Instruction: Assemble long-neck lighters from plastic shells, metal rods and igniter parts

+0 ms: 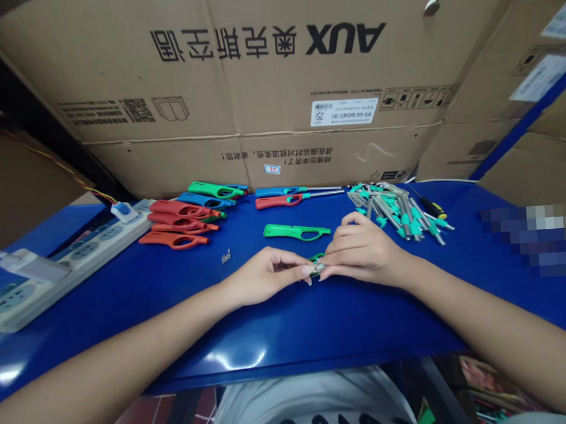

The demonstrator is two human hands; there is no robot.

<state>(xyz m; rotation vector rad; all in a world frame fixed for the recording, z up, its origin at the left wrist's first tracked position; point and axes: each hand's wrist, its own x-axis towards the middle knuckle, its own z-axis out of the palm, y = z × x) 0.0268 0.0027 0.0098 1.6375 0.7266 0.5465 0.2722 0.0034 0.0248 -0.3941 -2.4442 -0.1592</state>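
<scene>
My left hand (pixel 270 274) and my right hand (pixel 363 248) meet over the blue table, fingertips closed on a small pale, shiny part (pixel 318 269). Green bits show around it; its exact kind is mostly hidden by the fingers. Just beyond the hands lies a green lighter casing (pixel 291 230) with a trigger loop. Past my right hand is a heap of metal lighter tubes (pixel 404 210) with teal-green ends. A blue lighter (pixel 281 191) and a red lighter (pixel 277 201), both with long metal tubes, rest farther back. Small screws (pixel 226 256) sit in a little pile near my left hand.
Red, blue and green lighter casings (pixel 181 222) are stacked at back left. Beside them runs a white power strip (pixel 85 255) with plugs in it. A screwdriver (pixel 432 208) lies behind the tubes. A large cardboard sheet (pixel 257 117) stands along the table's back edge.
</scene>
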